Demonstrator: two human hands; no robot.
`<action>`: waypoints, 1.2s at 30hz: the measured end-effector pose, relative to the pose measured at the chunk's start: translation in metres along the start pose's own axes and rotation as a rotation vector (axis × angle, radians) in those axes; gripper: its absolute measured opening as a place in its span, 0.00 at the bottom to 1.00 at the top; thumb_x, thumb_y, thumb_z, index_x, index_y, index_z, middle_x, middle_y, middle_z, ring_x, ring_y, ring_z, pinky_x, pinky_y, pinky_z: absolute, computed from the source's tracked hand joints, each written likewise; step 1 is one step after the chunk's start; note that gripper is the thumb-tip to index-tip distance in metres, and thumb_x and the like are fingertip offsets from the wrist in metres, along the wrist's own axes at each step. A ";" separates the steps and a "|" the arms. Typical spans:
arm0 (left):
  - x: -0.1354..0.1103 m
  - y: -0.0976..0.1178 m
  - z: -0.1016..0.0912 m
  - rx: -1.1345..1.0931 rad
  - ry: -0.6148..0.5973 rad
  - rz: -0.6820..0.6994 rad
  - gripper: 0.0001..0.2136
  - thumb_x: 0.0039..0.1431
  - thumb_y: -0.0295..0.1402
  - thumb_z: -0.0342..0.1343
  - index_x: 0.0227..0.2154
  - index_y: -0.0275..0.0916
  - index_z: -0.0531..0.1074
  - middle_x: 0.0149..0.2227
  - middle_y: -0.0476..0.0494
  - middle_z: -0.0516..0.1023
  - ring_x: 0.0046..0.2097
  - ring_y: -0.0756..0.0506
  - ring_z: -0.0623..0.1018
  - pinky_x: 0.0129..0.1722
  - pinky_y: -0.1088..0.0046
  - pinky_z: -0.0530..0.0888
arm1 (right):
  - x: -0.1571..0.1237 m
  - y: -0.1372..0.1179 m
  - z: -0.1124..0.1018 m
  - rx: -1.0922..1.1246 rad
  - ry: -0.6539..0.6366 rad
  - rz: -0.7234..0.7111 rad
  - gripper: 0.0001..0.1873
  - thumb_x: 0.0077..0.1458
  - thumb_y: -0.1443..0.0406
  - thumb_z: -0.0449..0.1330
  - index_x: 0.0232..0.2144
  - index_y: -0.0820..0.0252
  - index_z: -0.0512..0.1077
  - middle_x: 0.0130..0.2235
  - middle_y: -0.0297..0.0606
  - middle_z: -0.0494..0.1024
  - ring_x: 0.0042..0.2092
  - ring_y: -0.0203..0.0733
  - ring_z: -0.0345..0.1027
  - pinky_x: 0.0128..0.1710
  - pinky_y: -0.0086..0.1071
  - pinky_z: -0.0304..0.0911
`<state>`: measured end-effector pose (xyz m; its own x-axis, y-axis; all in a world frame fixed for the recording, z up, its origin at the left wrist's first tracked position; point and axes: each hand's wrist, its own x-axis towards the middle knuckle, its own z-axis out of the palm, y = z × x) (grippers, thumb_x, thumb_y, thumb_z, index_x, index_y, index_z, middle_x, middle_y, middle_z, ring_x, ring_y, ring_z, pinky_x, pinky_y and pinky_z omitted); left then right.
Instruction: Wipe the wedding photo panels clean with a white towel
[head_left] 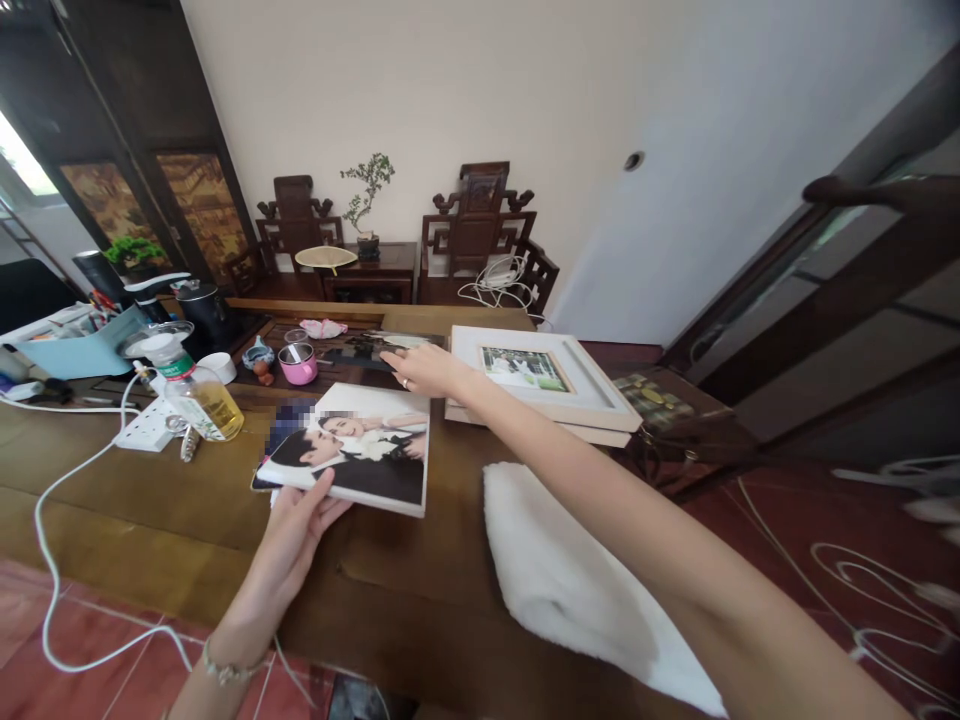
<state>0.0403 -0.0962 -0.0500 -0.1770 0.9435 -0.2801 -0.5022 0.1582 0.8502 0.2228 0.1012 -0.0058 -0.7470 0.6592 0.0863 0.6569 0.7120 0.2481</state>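
Note:
My left hand [300,520] grips the near edge of a white photo book [375,460], its thumb on top and fingers underneath. A couple in dark and white clothes is printed on its cover. Part of a dark blue item [289,425] shows behind the book's left side. Stretched across the table, my right hand [424,368] has its fingers closed at a dark flat panel [360,352] with a picture on it. Its exact grip is partly hidden. Right of that hand lies a white picture frame [592,385] on another pale frame.
A white fluffy cloth [555,580] lies under my right forearm. At left stand a bottle of yellow liquid [214,405], a pink cup [298,365], a white power strip [146,425] with a cord, and a blue box [82,350]. Wooden chairs [480,220] stand behind the table.

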 end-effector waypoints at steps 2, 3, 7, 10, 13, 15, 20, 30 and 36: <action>0.012 -0.001 0.003 -0.029 -0.038 -0.065 0.06 0.51 0.21 0.60 0.34 0.30 0.73 0.36 0.38 0.81 0.39 0.44 0.81 0.46 0.66 0.77 | 0.000 0.003 -0.004 0.003 0.004 0.007 0.22 0.57 0.71 0.46 0.55 0.66 0.56 0.45 0.52 0.75 0.41 0.52 0.71 0.36 0.36 0.59; 0.019 -0.002 0.005 -0.033 -0.030 -0.079 0.04 0.51 0.19 0.60 0.31 0.30 0.73 0.35 0.39 0.81 0.38 0.45 0.81 0.47 0.65 0.76 | 0.001 0.005 -0.006 0.005 0.002 0.007 0.23 0.55 0.73 0.47 0.54 0.65 0.57 0.44 0.51 0.75 0.41 0.51 0.71 0.36 0.36 0.59; 0.048 -0.008 0.021 -0.043 0.025 -0.081 0.07 0.50 0.15 0.58 0.27 0.31 0.70 0.28 0.44 0.79 0.34 0.48 0.81 0.49 0.63 0.74 | 0.000 0.012 -0.009 0.010 -0.013 0.009 0.25 0.52 0.76 0.49 0.53 0.63 0.58 0.41 0.48 0.76 0.41 0.49 0.71 0.36 0.34 0.58; 0.071 -0.017 0.030 -0.022 0.019 -0.100 0.08 0.52 0.16 0.57 0.31 0.32 0.68 0.29 0.45 0.78 0.34 0.49 0.81 0.50 0.63 0.74 | -0.001 0.018 -0.010 0.005 -0.008 0.024 0.27 0.53 0.77 0.49 0.55 0.63 0.56 0.43 0.49 0.75 0.42 0.49 0.71 0.36 0.35 0.58; 0.092 -0.026 0.034 0.052 -0.022 -0.127 0.10 0.53 0.19 0.58 0.36 0.33 0.65 0.31 0.43 0.78 0.33 0.46 0.81 0.46 0.62 0.76 | -0.003 0.024 -0.011 -0.011 0.002 0.039 0.29 0.53 0.76 0.50 0.58 0.63 0.52 0.47 0.51 0.73 0.43 0.51 0.70 0.37 0.35 0.58; 0.104 -0.031 0.036 0.100 -0.046 -0.136 0.10 0.55 0.21 0.58 0.37 0.32 0.64 0.32 0.40 0.78 0.34 0.45 0.82 0.45 0.64 0.77 | -0.004 0.025 -0.011 -0.026 0.006 0.037 0.30 0.53 0.74 0.51 0.59 0.63 0.51 0.49 0.51 0.72 0.44 0.52 0.69 0.37 0.36 0.59; 0.124 -0.035 0.044 0.176 -0.068 -0.170 0.07 0.57 0.24 0.56 0.36 0.25 0.66 0.30 0.30 0.78 0.34 0.42 0.82 0.41 0.67 0.77 | -0.004 0.018 -0.006 -0.068 0.011 0.018 0.26 0.56 0.75 0.48 0.57 0.63 0.54 0.47 0.51 0.73 0.46 0.51 0.68 0.39 0.36 0.59; 0.146 -0.035 0.067 0.301 0.017 -0.166 0.10 0.59 0.27 0.55 0.37 0.22 0.69 0.22 0.34 0.78 0.24 0.46 0.80 0.29 0.74 0.78 | 0.003 0.011 0.017 -0.112 0.075 0.033 0.26 0.57 0.76 0.43 0.58 0.65 0.53 0.50 0.57 0.69 0.50 0.53 0.63 0.42 0.42 0.60; 0.144 -0.035 0.073 0.288 0.043 -0.187 0.08 0.58 0.27 0.56 0.36 0.23 0.71 0.26 0.32 0.80 0.30 0.45 0.82 0.34 0.74 0.79 | 0.002 0.009 0.026 -0.120 0.106 0.043 0.25 0.58 0.76 0.42 0.58 0.65 0.53 0.50 0.57 0.69 0.50 0.53 0.63 0.43 0.43 0.60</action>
<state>0.0946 0.0552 -0.0876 -0.1433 0.8784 -0.4560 -0.2711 0.4082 0.8717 0.2294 0.1151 -0.0280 -0.7291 0.6549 0.1988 0.6764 0.6454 0.3549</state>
